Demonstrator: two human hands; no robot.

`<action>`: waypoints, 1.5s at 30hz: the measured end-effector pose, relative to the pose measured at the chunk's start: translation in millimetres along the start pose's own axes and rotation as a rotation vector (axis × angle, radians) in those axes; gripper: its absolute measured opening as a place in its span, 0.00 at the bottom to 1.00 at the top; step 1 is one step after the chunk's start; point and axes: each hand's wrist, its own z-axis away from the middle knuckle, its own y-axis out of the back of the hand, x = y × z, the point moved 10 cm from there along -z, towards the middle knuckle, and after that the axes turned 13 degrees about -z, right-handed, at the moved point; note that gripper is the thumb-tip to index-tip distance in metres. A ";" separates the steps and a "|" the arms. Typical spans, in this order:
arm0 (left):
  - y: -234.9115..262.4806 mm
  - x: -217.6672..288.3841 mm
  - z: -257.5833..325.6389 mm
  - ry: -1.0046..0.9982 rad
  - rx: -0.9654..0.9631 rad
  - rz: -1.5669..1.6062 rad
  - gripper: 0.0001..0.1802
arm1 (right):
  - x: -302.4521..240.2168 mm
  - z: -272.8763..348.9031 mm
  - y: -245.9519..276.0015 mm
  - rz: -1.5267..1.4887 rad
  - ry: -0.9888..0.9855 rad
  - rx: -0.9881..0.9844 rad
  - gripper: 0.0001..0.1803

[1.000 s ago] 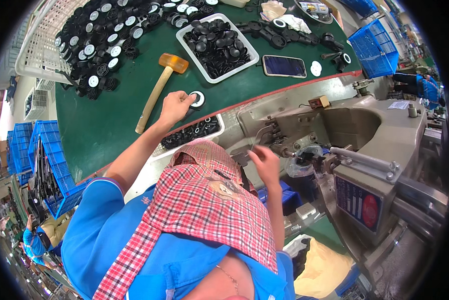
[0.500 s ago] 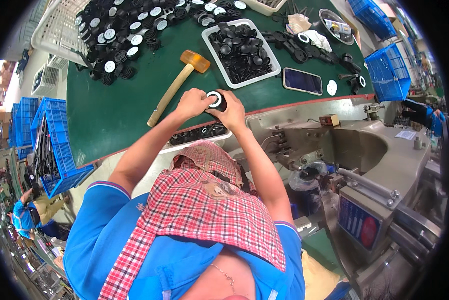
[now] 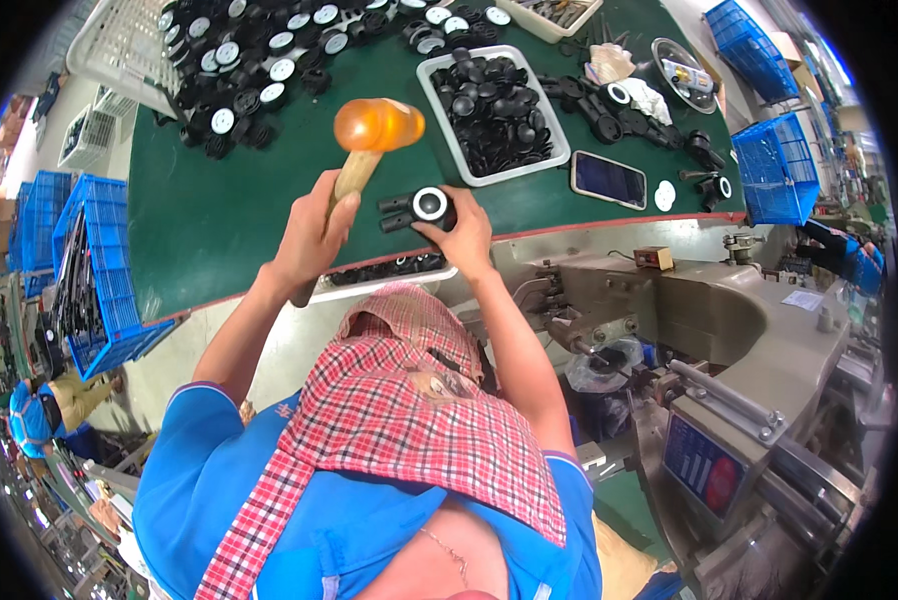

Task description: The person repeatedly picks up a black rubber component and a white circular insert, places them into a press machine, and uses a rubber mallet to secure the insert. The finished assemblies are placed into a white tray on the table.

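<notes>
My left hand [image 3: 314, 228] is wrapped round the wooden handle of a mallet with an amber, see-through head [image 3: 379, 125]. The mallet head is raised above the green table, up and left of a black plastic wheel piece [image 3: 431, 204]. That piece has a white ring round a black domed cap, and two black prongs point left from it. My right hand [image 3: 467, 232] grips its right side, thumb below and fingers behind, at the table's near edge. A white tray of black round caps [image 3: 494, 112] sits just beyond my right hand.
Many black wheel pieces with white discs [image 3: 269, 70] cover the far left of the table. A phone [image 3: 609, 180], a white disc [image 3: 665, 196] and a metal bowl [image 3: 685, 75] are at the right. Another tray of black parts [image 3: 389, 270] lies below the table edge, beside a grey machine [image 3: 699, 300].
My left hand has left the wheel piece and picked the mallet up off the table. My right hand still holds the piece, whose prongs now show.
</notes>
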 end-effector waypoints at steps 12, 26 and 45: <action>-51.9 -10.6 29.4 -0.154 0.051 -0.324 0.18 | -10.2 -0.5 -7.5 0.108 0.063 -0.014 0.34; -35.3 -94.6 -66.3 -0.159 0.304 -0.804 0.18 | 43.5 118.3 -13.8 -0.336 -0.619 -0.414 0.26; -90.6 -2.2 -24.0 -0.781 0.622 -0.839 0.25 | 12.9 556.5 250.5 0.402 -0.660 0.895 0.22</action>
